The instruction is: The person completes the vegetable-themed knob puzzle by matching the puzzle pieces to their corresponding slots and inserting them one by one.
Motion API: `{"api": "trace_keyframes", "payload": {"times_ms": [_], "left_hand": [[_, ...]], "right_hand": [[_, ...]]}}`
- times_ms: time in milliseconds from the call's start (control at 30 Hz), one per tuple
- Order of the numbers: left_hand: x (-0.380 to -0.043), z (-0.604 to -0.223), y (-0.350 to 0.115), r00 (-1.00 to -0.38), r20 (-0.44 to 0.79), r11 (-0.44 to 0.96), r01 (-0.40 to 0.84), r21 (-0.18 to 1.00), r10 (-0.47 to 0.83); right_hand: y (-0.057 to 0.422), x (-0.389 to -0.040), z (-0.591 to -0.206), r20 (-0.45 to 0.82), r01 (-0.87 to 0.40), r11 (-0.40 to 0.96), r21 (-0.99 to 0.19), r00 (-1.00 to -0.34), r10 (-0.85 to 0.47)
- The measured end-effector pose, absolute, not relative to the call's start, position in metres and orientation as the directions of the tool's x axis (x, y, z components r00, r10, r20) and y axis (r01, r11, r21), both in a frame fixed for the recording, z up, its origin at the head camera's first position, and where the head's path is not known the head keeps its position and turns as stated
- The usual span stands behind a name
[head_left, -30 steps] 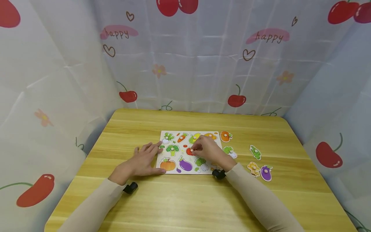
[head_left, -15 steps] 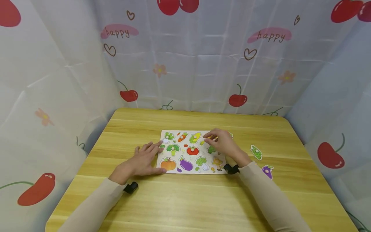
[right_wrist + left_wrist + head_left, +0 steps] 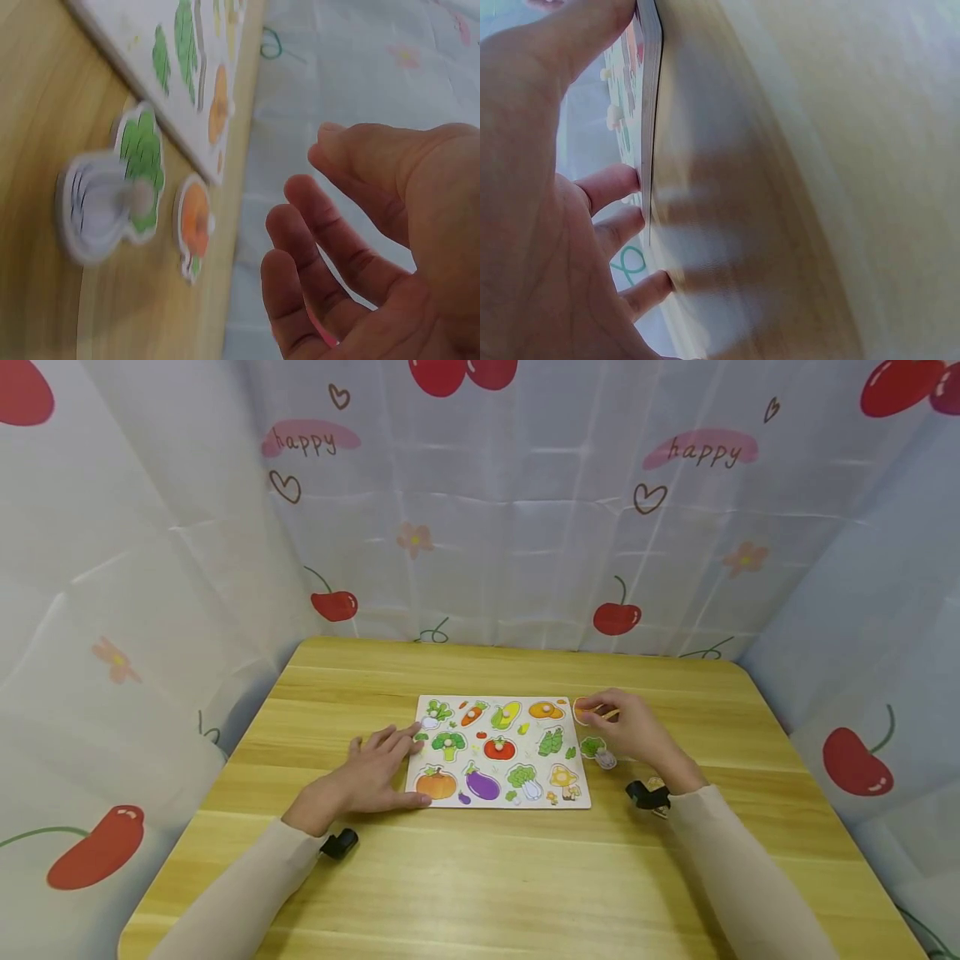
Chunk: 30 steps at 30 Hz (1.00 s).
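Note:
A white puzzle board (image 3: 528,743) with vegetable pictures lies flat on the table. My left hand (image 3: 367,777) rests at its left edge with spread fingers, the thumb at the near left corner. Knobbed pieces sit in the board, among them the tomato (image 3: 491,752), broccoli and carrot. My right hand (image 3: 633,731) hovers just past the board's right side, over an orange pumpkin piece (image 3: 581,710). In the right wrist view its bent fingers are apart from the pumpkin piece (image 3: 195,202), which lies on the table beside a cabbage piece (image 3: 90,195).
A mushroom piece (image 3: 657,783) is partly covered by the right wrist's camera. The eggplant and pea-pod pieces are hidden by the right arm. The wooden table (image 3: 480,877) runs back to a curtain (image 3: 480,527) printed with cherries.
My right hand has let go of the tomato piece, now in the board, and moved right to above the pumpkin piece. The left hand stays put.

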State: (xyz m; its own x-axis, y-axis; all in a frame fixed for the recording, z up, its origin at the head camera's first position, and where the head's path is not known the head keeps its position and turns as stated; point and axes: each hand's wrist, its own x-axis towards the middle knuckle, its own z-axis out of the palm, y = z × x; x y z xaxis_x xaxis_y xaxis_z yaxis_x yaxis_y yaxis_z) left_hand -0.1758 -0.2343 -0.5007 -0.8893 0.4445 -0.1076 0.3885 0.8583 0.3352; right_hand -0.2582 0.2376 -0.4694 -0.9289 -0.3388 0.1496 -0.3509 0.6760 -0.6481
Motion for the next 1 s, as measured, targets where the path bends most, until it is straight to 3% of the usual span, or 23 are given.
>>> {"api": "trace_keyframes", "payload": {"times_ms": [633,1000], "left_hand": [[-0.174,-0.497,-0.232,-0.888,-0.108,0.851,0.385,0.356,0.447],[-0.174,-0.499,-0.234,-0.891,-0.114,0.859,0.381,0.343,0.440]], "right_hand": [[0.350,-0.238,-0.474,0.154,-0.331,0.753,-0.568,-0.942,-0.298],[0.374,-0.229,-0.485,0.094,-0.325,0.766,-0.554,-0.939,-0.331]]}}
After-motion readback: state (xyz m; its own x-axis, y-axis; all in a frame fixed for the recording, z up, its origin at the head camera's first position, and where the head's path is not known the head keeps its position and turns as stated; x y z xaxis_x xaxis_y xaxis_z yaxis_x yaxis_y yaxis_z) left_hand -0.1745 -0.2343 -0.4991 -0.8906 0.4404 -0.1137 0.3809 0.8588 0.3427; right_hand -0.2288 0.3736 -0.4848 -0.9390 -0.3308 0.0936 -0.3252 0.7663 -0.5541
